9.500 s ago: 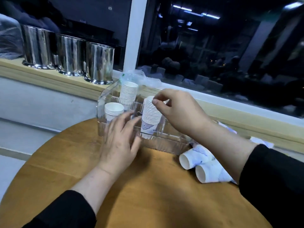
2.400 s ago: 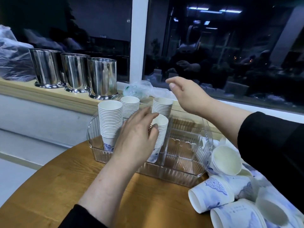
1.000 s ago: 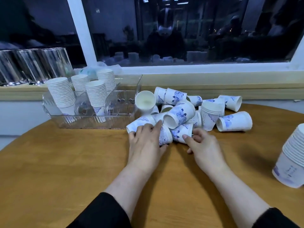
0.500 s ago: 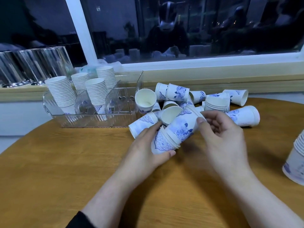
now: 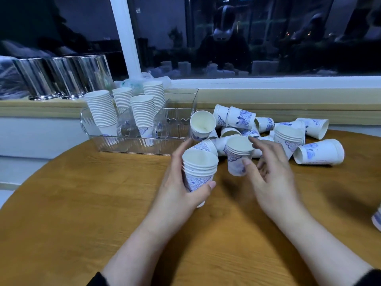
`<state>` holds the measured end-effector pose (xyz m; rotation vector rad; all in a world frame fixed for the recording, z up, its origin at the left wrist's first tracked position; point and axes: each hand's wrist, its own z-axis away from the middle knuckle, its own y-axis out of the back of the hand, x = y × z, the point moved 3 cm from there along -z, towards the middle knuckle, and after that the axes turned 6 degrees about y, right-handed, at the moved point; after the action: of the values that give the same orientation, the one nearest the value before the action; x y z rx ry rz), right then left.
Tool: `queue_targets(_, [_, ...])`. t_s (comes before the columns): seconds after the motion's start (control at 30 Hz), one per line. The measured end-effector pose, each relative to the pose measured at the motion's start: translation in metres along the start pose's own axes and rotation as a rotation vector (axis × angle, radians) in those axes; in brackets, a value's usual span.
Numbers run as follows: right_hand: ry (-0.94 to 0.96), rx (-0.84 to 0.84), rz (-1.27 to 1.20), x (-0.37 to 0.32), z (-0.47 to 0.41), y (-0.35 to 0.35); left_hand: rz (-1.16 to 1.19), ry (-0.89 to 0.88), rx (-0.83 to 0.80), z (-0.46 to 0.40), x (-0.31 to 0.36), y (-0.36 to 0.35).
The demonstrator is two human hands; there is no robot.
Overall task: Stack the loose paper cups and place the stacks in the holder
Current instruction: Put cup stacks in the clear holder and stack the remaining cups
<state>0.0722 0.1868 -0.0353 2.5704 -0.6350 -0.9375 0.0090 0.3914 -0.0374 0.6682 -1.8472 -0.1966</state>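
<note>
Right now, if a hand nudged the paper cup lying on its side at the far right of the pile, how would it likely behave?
The sideways paper cup would probably roll, curving, since its wall tapers on the smooth wooden table. It looks light: a slight nudge should shift it. Thin paper probably dents if squeezed.

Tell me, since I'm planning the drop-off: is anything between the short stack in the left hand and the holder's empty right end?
Nothing visible blocks it. The left hand holds the short stack over bare table, in front of the holder. The loose cup pile lies to the right of that path.
</note>
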Motion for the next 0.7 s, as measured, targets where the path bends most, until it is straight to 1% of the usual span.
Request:
queue_targets(0.07, [-0.036, -0.052, 0.154, 0.016, -0.003, -0.008, -0.060, 0.002, 0.013, 0.001, -0.003, 0.003])
queue_targets(0.13, [-0.027, -0.122, 0.212, 0.025, -0.006, -0.017, -0.077, 0.016, 0.018, 0.002, -0.006, 0.005])
queue_targets(0.2, [-0.004, -0.126, 0.236, 0.027, -0.010, -0.019, -0.084, 0.022, 0.021, 0.004, -0.010, 0.006])
queue_targets(0.27, [0.026, -0.088, 0.257, 0.022, -0.011, -0.016, -0.073, 0.029, 0.019, 0.007, -0.012, 0.008])
queue_targets(0.33, [0.064, 0.002, 0.232, 0.012, -0.009, -0.008, -0.052, 0.044, 0.013, 0.010, -0.013, 0.010])
queue_targets(0.43, [0.081, 0.149, 0.089, -0.013, -0.007, 0.007, -0.008, 0.054, 0.011, 0.016, -0.015, 0.012])
queue_targets(0.5, [0.108, 0.208, 0.003, -0.036, -0.007, 0.015, 0.014, 0.062, -0.002, 0.021, -0.016, 0.016])
queue_targets(0.6, [0.153, 0.191, -0.089, -0.068, -0.006, 0.018, 0.025, 0.067, -0.011, 0.027, -0.016, 0.018])
queue_targets(0.7, [0.222, 0.090, -0.094, -0.086, -0.003, 0.007, 0.048, 0.064, -0.010, 0.032, -0.012, 0.019])
